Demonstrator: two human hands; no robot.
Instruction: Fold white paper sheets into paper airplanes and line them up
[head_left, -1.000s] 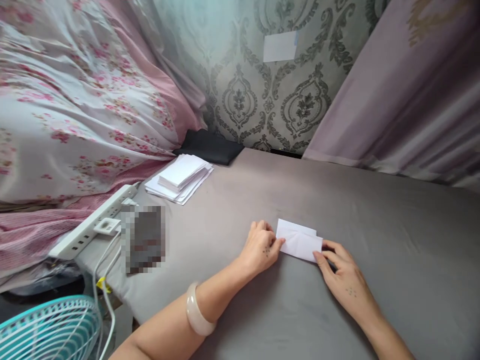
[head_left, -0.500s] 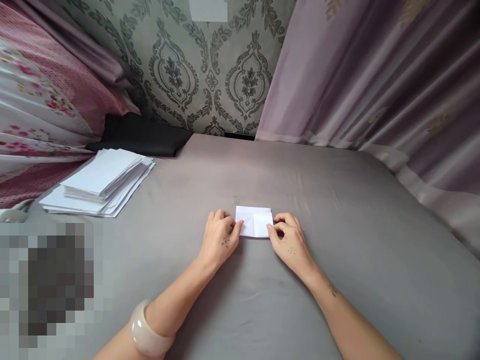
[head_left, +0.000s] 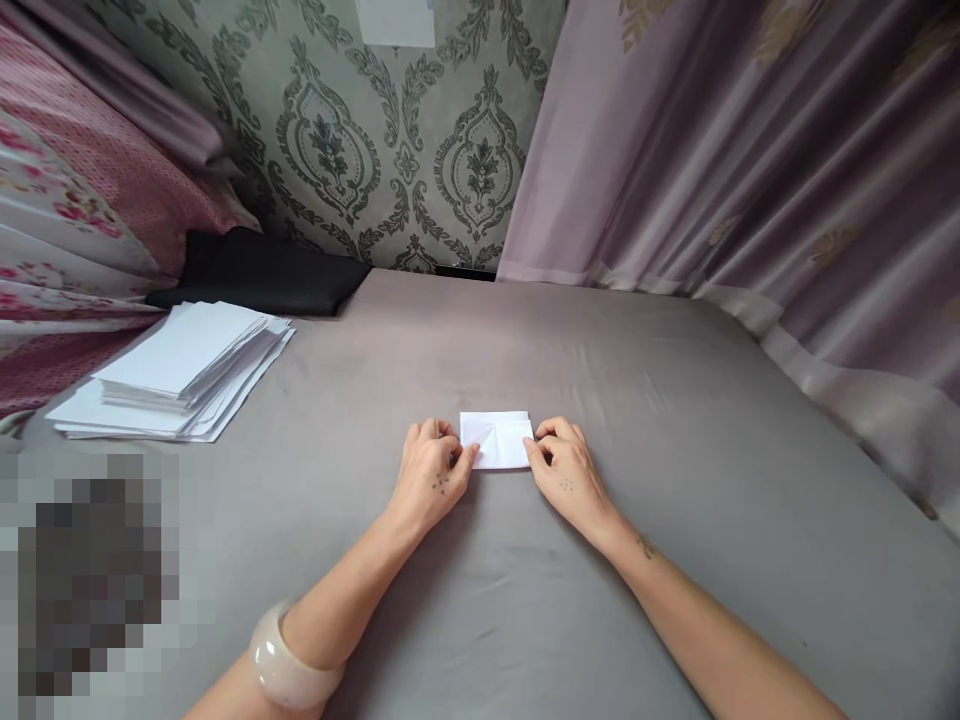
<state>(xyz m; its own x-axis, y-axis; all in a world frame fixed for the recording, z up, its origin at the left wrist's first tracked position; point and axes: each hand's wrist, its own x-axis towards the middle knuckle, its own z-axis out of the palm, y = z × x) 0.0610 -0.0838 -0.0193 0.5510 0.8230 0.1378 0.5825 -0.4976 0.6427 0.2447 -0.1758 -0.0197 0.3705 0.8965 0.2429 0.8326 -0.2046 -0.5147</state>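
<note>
White folded paper [head_left: 496, 441] lies on the grey sheet [head_left: 600, 380], pinched at its ends by both hands: left [head_left: 431, 478], right [head_left: 566, 475].

Folded paper [head_left: 496, 440]: one small white sheet, folded into a compact rectangle with visible creases and a diagonal fold near its left end. Lies flat on the grey surface, long side across the view, left and right edges each touched by fingertips.

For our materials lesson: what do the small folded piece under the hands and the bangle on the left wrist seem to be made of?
Folded piece: likely thin matte white paper; crisp creases show. Bangle: pale, glossy, smooth; perhaps jade, glass or resin, unclear which.
</note>
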